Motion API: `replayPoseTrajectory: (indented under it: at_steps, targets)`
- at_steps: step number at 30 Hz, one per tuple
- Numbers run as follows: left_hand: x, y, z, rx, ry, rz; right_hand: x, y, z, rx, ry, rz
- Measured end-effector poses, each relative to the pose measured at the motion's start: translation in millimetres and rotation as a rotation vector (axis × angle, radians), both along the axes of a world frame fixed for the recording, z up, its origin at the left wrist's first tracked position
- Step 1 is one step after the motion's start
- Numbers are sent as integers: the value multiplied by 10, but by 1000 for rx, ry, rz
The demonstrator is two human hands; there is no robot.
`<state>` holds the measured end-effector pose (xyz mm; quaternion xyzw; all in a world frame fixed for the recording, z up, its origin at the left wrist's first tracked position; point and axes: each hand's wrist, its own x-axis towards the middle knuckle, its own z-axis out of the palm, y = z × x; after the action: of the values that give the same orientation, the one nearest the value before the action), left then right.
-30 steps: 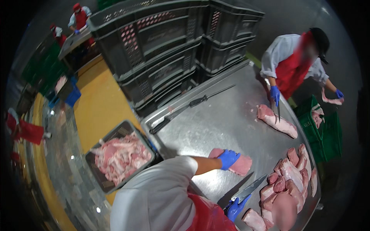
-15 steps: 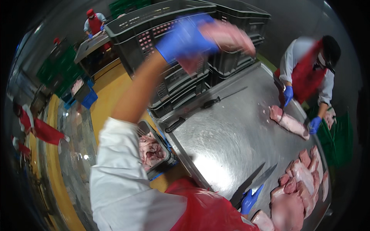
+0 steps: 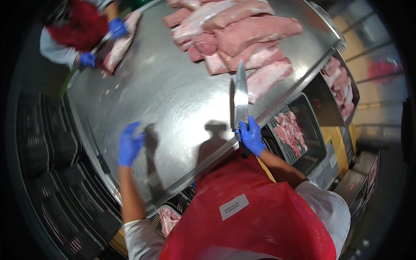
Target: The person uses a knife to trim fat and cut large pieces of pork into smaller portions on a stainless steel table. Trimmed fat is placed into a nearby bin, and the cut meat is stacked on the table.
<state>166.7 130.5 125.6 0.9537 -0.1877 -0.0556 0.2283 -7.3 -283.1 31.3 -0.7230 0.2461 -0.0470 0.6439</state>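
My right hand (image 3: 252, 137), in a blue glove, grips a knife (image 3: 241, 97) at the table's near edge. Its wide blade points away from me, the tip close to the pile of meat. Over the bare metal to the left is my left hand (image 3: 131, 144), also gloved in blue. Nothing is in it, and its fingers are apart. Several pale pink slabs of meat (image 3: 242, 37) lie heaped at the far side of the steel table (image 3: 173, 112). The closest slab (image 3: 269, 79) lies just right of the blade.
At the far left a co-worker's gloved hands (image 3: 117, 28) work with a knife on a long meat piece (image 3: 123, 45). Dark crates (image 3: 73, 208) stand left of the table. Bins of meat trimmings (image 3: 289, 132) and larger cuts (image 3: 339, 84) stand right. Another trimmings bin (image 3: 168, 221) sits below the near edge.
My left hand was up by the dark crates with a piece of meat; now it is back over the table without it. The view has swung right. The knife stays in my right hand.
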Motion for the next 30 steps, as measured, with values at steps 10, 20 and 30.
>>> replayPoseTrajectory:
  at_steps: [10, 20, 30]
  targets:
    - [-202, -4968, -970, 176, -8, -269, -1187, -1609, 35, -179, -68, -631]
    - [15, -4358, -1035, 260, 172, -242, -1253, -2294, -186, -118, 11, -572]
    - [-662, -654, -923, 569, 133, 123, -129, -1628, 57, 151, 69, 49]
